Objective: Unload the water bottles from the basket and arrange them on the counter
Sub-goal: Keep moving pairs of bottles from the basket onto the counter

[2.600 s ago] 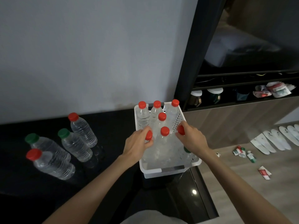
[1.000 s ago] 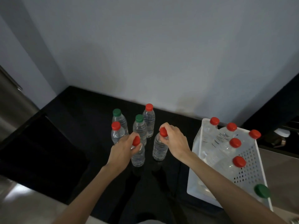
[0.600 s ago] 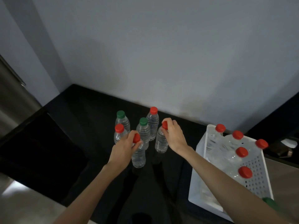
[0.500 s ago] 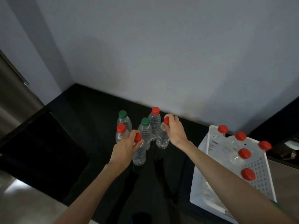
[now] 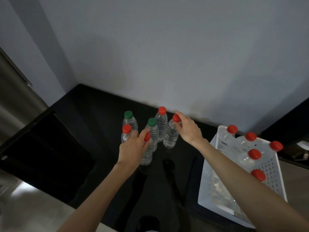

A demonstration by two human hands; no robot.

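- Once I had carried two red-capped bottles out of the basket (image 5: 274, 180) a moment earlier, both stood on the black counter (image 5: 87, 114) among the four already there, so the cluster counted six.
- Compared with half a second before, the right-hand bottle (image 5: 170, 134) had slid back beside the rear red-capped bottle (image 5: 161, 124); I judged the placing nearly done, with only the release left.
- Five red caps showed in the basket, so the unloading was roughly half finished by my reckoning.
- My left hand (image 5: 132, 148) was curled around the neck of the near bottle (image 5: 147, 153), thumb and fingers closed just under its cap.
- My right hand (image 5: 187, 129) pinched the neck of its bottle, fingers loosely bent and the index lifted past the cap, contact light but not yet broken.
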